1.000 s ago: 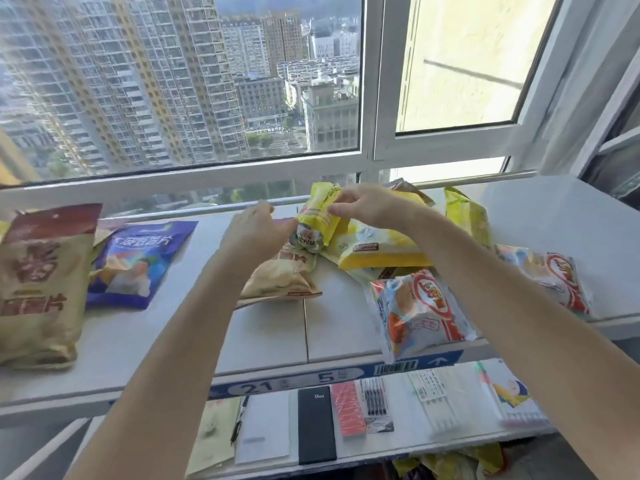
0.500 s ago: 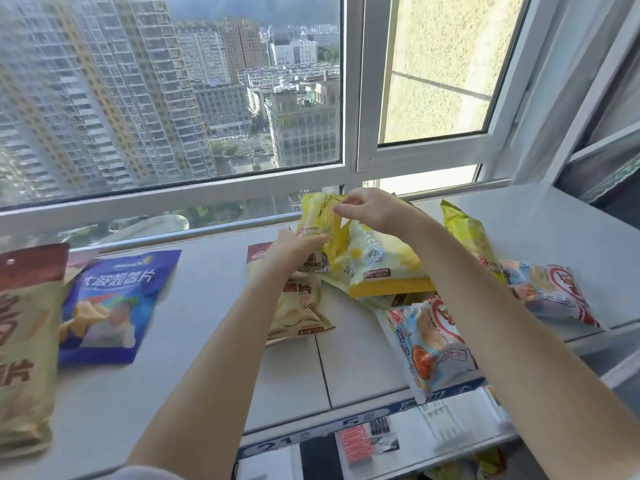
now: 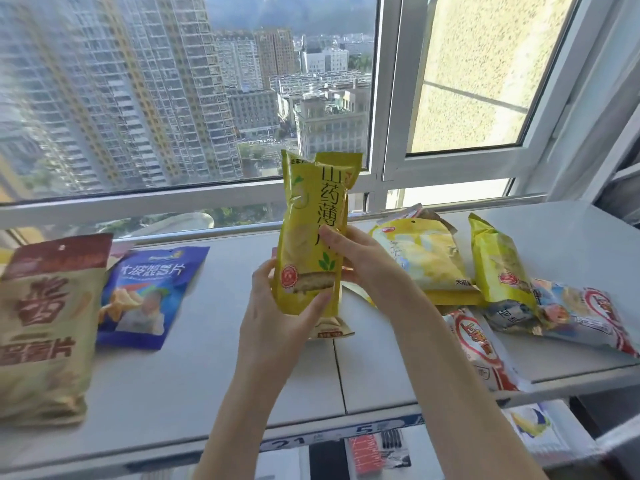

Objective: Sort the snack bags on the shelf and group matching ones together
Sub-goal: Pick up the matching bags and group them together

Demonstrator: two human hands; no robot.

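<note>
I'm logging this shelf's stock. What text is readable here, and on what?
"山药薄", next character partly covered: held yellow bag.
"21", "5": blue shelf-edge strip.
Too blurred to read reliably: blue bag, brown bag, nearest red-and-white bag.

We're in a high-rise room set up shop-style: shelf (image 3: 207, 393) w/ numbered label strip (image 3: 346, 434) near, tower blocks (image 3: 121, 91) thru window (image 3: 393, 98).
</note>
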